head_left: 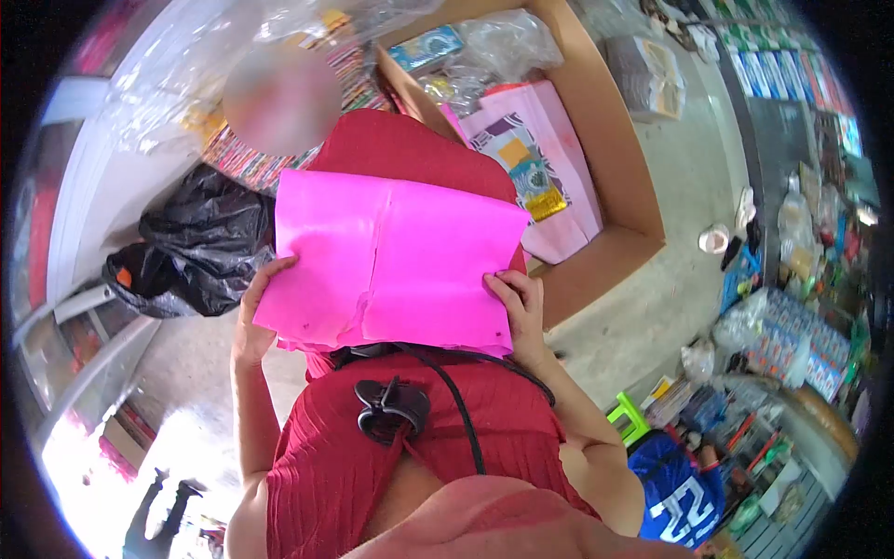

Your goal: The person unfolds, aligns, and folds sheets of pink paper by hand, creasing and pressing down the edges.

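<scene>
Across my lap lies a bright pink sheet (326, 233), which looks like paper, with a ragged split or crease down its middle and uneven layers at its near edge. My left hand (263, 291) grips its left edge, thumb on top and the other fingers mostly hidden underneath. At the right edge, my right hand (518, 300) pinches the same sheet, fingers bent over it. Small dark marks show near the sheet's lower corners. Beneath it spreads my red clothing (428, 140), with a black strap and cord at the waist.
An open cardboard box (605, 121) at front right holds pink sheets, packets and clear plastic. To the left sits a black plastic bag (209, 238). A stack of colourful thin items (358, 79) lies ahead, partly covered by a blurred spot. Packed goods (792, 335) crowd the right side.
</scene>
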Demonstrator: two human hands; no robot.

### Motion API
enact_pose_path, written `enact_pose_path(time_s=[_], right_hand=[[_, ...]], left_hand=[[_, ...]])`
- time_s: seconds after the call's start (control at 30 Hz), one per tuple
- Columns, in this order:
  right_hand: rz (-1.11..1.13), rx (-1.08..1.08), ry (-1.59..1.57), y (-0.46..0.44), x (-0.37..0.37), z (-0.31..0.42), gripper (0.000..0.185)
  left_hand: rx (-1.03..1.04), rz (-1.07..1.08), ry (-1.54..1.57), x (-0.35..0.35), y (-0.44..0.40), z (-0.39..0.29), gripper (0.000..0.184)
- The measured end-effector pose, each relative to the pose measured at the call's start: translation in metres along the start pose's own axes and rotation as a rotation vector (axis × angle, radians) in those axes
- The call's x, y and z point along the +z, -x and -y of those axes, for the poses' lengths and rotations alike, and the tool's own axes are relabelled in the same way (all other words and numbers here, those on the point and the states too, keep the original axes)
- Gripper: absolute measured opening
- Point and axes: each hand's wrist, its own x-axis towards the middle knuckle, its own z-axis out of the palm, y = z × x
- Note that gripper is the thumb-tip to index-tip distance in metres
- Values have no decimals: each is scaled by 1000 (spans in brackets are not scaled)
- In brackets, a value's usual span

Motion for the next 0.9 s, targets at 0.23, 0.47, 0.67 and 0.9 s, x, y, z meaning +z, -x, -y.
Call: enact_pose_path(time_s=[0.23, 0.47, 0.67, 0.9], right_hand=[[45, -82, 34, -15, 11, 11, 47], [124, -105, 61, -21, 16, 29, 43], [134, -177, 92, -31, 27, 34, 41], [145, -228, 98, -40, 30, 43, 41]], left_hand=[[128, -67, -128, -12, 25, -1, 46], [52, -172, 43, -20, 54, 11, 49], [106, -150, 12, -33, 67, 18, 51], [112, -208, 56, -35, 77, 27, 49]])
